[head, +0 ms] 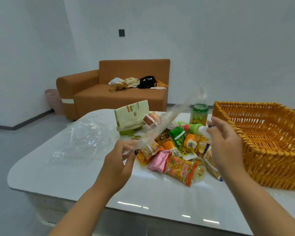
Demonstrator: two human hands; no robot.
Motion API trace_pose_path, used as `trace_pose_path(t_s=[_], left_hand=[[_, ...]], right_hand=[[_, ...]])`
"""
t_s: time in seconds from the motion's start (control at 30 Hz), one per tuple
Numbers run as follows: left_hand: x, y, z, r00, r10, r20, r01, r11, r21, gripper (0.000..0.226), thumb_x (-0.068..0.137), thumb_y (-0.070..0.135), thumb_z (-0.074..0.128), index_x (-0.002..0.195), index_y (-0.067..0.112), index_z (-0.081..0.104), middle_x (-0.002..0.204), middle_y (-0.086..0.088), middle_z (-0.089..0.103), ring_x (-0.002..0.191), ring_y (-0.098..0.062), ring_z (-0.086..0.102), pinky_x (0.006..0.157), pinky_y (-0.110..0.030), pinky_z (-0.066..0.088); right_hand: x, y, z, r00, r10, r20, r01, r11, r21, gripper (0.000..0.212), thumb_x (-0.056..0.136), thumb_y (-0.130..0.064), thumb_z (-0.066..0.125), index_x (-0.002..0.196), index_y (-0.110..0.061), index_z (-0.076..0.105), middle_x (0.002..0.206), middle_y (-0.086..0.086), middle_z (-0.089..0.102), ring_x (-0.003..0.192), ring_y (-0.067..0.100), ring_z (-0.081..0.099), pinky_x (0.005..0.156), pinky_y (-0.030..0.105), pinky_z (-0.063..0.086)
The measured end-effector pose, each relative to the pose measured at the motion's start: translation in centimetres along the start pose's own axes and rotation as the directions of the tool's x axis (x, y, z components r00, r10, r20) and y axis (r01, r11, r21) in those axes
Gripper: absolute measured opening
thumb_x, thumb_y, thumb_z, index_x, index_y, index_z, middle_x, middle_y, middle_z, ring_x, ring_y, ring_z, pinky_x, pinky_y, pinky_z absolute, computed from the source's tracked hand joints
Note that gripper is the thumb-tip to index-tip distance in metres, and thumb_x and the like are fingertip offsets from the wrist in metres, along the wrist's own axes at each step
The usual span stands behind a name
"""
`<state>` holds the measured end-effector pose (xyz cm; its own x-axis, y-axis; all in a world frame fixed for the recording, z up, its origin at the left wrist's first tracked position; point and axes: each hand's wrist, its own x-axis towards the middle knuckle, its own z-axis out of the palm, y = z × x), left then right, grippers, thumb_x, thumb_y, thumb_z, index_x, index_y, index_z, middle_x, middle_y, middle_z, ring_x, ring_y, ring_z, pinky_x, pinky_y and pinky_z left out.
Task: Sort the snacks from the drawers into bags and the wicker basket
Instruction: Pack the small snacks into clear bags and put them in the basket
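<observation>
Head view, left hand fingers pinching clear bag, right hand loose, basket beside

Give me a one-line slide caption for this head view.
Left hand pinches a clear plastic bag above mixed snack packets on a white table, beside an orange wicker basket.

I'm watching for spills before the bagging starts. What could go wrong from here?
The clear bag is blurred and gripped only by the left hand; it might sweep the upright green jar over. The loose bag lies near the table edge and could slide off.
</observation>
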<state>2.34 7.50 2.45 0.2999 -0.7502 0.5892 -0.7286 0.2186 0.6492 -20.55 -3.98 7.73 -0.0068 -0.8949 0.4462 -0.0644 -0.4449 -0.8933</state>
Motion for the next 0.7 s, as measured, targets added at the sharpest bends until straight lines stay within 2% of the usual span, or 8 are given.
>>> trace_pose_path(t_s=[0.1,0.2,0.27,0.37,0.47,0.53,0.6,0.7], left_hand=[[0.1,-0.9,0.3,0.999,0.032,0.009,-0.033,0.999,0.035,0.025,0.091,0.007,0.064,0.087,0.024,0.047,0.116,0.029,0.058,0.106,0.018,0.056,0.085,-0.004,0.046],[0.2,-1.8,0.3,0.998,0.055,0.044,-0.059,0.994,0.094,0.022,0.089,0.008,0.067,0.086,0.02,0.049,0.118,0.032,0.055,0.108,0.013,0.057,0.087,-0.007,0.047],[0.4,-2.5,0.2,0.996,0.067,0.066,-0.076,0.986,0.146,0.025,0.088,0.01,0.068,0.085,0.023,0.048,0.122,0.027,0.057,0.109,0.006,0.058,0.088,-0.01,0.048],[0.9,-3.8,0.0,0.993,0.057,0.107,-0.08,0.971,0.226,0.031,0.088,0.011,0.069,0.082,0.03,0.045,0.126,0.017,0.058,0.111,-0.006,0.061,0.09,-0.019,0.051],[1.5,-4.8,-0.5,0.988,0.076,0.133,-0.111,0.952,0.286,0.03,0.086,0.007,0.07,0.081,0.026,0.048,0.125,0.014,0.059,0.111,-0.011,0.064,0.089,-0.01,0.047],[1.8,-5.1,-0.8,0.988,0.097,0.122,-0.131,0.94,0.315,0.032,0.083,0.001,0.071,0.081,0.023,0.049,0.125,0.006,0.063,0.109,-0.015,0.065,0.088,-0.012,0.048],[1.7,-5.5,-0.9,0.988,0.103,0.112,-0.135,0.936,0.324,0.033,0.081,-0.004,0.071,0.081,0.021,0.05,0.126,-0.003,0.065,0.108,-0.021,0.066,0.089,-0.024,0.052],[1.2,-6.1,-1.2,0.985,0.097,0.14,-0.14,0.932,0.334,0.037,0.079,-0.008,0.072,0.081,0.022,0.05,0.128,-0.005,0.064,0.111,-0.025,0.066,0.089,-0.034,0.055]], right_hand=[[1.3,-1.3,-0.6,0.994,-0.109,0.019,0.108,0.993,0.052,0.025,0.1,-0.02,0.048,0.119,-0.016,0.063,0.11,0.0,0.066,0.102,0.015,0.064,0.083,0.033,0.054],[1.2,-1.1,-0.6,0.979,-0.182,0.09,0.17,0.977,0.126,0.022,0.099,-0.006,0.049,0.108,-0.017,0.066,0.095,-0.014,0.068,0.086,-0.006,0.065,0.066,0.01,0.05],[1.0,0.1,-0.4,0.981,-0.174,0.09,0.165,0.981,0.107,0.026,0.097,-0.005,0.052,0.103,-0.025,0.068,0.094,-0.013,0.071,0.088,0.001,0.067,0.067,0.015,0.053],[0.7,1.7,0.2,0.995,-0.033,0.09,0.014,0.979,0.203,0.019,0.095,-0.017,0.058,0.093,-0.027,0.075,0.095,0.002,0.072,0.092,0.023,0.068,0.072,0.039,0.058],[1.1,2.6,0.4,0.982,0.169,0.08,-0.183,0.96,0.212,0.018,0.093,-0.022,0.059,0.09,-0.014,0.074,0.082,0.005,0.069,0.079,0.019,0.064,0.074,0.041,0.054],[1.5,3.1,0.6,0.92,0.336,0.202,-0.387,0.859,0.336,0.02,0.095,-0.012,0.055,0.106,-0.003,0.07,0.099,0.018,0.07,0.093,0.027,0.066,0.087,0.045,0.053],[1.5,3.9,0.6,0.84,0.431,0.328,-0.539,0.727,0.425,0.027,0.091,-0.008,0.057,0.116,-0.001,0.065,0.116,0.028,0.063,0.11,0.044,0.06,0.1,0.058,0.044],[1.0,4.8,0.8,0.806,0.479,0.349,-0.589,0.711,0.385,0.027,0.089,-0.003,0.059,0.115,-0.005,0.067,0.106,0.015,0.072,0.092,0.034,0.059,0.082,0.044,0.046]])
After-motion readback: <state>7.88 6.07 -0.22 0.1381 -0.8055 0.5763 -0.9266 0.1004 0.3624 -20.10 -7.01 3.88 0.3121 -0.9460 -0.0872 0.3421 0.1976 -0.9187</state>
